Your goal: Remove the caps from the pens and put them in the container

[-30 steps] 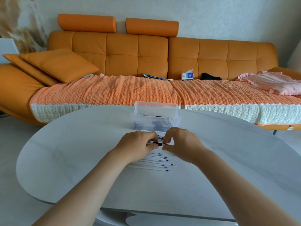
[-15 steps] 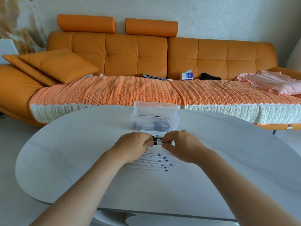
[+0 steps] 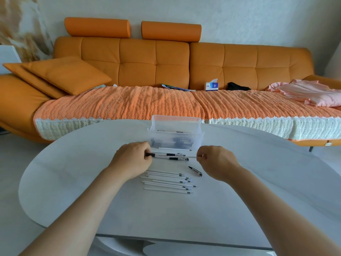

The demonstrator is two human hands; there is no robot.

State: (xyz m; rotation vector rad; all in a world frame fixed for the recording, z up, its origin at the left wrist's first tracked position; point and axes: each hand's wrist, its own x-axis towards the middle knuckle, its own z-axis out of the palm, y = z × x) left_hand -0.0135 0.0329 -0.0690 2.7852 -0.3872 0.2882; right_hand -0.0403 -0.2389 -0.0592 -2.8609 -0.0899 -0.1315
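Note:
A clear ribbed plastic container (image 3: pixel 200 139) stands mid-table, with dark caps showing through its front wall. My left hand (image 3: pixel 132 159) grips a black pen end (image 3: pixel 148 154). My right hand (image 3: pixel 215 161) pinches the right end of a thin white pen (image 3: pixel 175 157) that stretches between the two hands. A few more pens (image 3: pixel 174 149) lie just in front of the container. Several uncapped white pens (image 3: pixel 166 182) lie in a row nearer to me. One loose black cap (image 3: pixel 195 171) lies right of that row.
The white oval table (image 3: pixel 258 191) reaches close to an orange sofa (image 3: pixel 155 58) with a knitted cover. On the sofa lie cushions, a tissue box (image 3: pixel 211 85), papers and pink cloth (image 3: pixel 310 91).
My hands, together over the pens before, have drawn apart, the left leftward and the right rightward. A white pen now spans the gap, and the loose black cap has come into sight.

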